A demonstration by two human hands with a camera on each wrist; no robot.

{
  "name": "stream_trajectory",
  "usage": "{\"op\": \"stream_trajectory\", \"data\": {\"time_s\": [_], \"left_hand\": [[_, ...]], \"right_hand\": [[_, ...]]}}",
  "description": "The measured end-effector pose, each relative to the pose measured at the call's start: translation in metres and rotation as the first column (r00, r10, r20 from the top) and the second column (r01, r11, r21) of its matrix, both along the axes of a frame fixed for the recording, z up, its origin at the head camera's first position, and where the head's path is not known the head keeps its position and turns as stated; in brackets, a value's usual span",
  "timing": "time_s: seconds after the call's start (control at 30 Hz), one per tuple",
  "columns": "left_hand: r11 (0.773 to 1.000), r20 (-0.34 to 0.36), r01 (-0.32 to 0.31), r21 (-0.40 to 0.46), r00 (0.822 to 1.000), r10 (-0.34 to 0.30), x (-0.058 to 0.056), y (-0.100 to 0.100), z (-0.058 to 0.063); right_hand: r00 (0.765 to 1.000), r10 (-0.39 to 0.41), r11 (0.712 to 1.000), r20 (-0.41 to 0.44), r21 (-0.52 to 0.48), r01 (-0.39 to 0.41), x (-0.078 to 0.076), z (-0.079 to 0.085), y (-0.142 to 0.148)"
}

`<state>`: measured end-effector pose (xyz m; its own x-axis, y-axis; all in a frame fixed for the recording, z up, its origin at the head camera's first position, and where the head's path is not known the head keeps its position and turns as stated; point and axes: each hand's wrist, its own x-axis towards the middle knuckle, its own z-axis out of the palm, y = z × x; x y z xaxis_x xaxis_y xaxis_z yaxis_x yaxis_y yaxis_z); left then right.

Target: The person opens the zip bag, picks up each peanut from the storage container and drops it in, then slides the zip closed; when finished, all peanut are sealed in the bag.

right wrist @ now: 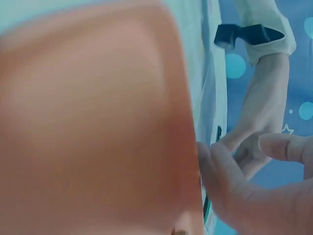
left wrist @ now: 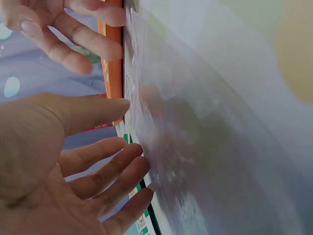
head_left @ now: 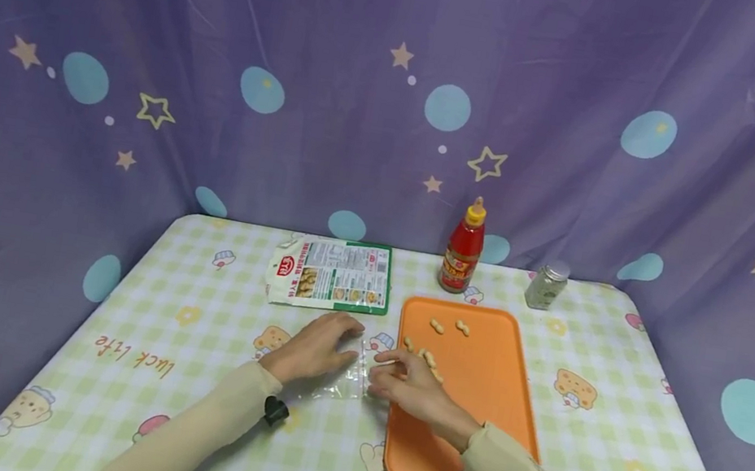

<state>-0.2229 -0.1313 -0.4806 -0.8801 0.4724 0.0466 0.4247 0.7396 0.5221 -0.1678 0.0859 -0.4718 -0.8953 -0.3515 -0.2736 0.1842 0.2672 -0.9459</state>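
Observation:
A clear plastic bag (head_left: 346, 387) lies flat on the tablecloth, left of an orange tray (head_left: 487, 385). My left hand (head_left: 317, 348) is over the bag's left part, its fingers loosely bent. In the left wrist view, the fingertips sit right at the bag's surface (left wrist: 205, 117) and nothing is gripped. My right hand (head_left: 414, 390) hovers across the tray's left edge, fingertips beside the bag's right edge. Seen from the right wrist, its thumb and fingers (right wrist: 227, 171) stand apart and hold nothing. Several unshelled peanuts (head_left: 437, 326) lie on the tray, some partly behind the right hand.
A green and white printed food packet (head_left: 341, 275) lies flat at the back left. Behind the tray stands a red sauce bottle (head_left: 463, 253) with a yellow cap. To its right is a small shaker jar (head_left: 546, 286). A purple curtain (head_left: 331, 154) hangs behind the table.

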Motion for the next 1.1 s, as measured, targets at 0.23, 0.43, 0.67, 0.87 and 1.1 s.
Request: {"op": "stream_trajectory", "data": {"time_s": [0.23, 0.43, 0.67, 0.87, 1.1], "left_hand": [[1.0, 0.003, -0.008, -0.013, 1.0, 0.008, -0.006, 0.005, -0.004], [1.0, 0.007, -0.024, 0.006, 1.0, 0.024, -0.008, 0.006, -0.008], [0.997, 0.001, -0.059, 0.048, 0.998, 0.059, -0.007, 0.005, -0.012], [0.992, 0.024, -0.04, 0.122, 0.999, 0.037, -0.007, 0.0, -0.013], [0.97, 0.072, 0.017, 0.243, 0.997, -0.036, -0.004, -0.008, -0.001]], "right_hand": [[0.994, 0.0, 0.996, 0.108, -0.088, 0.01, 0.002, -0.003, -0.008], [0.994, -0.001, 0.995, 0.112, -0.104, 0.013, 0.003, -0.002, -0.011], [0.996, -0.021, 0.996, 0.089, -0.084, 0.029, 0.004, -0.005, -0.017], [0.999, -0.023, 0.999, 0.048, -0.04, 0.025, 0.003, -0.008, -0.022], [0.997, 0.022, 0.996, -0.078, 0.087, -0.015, 0.0, -0.009, -0.023]]}}
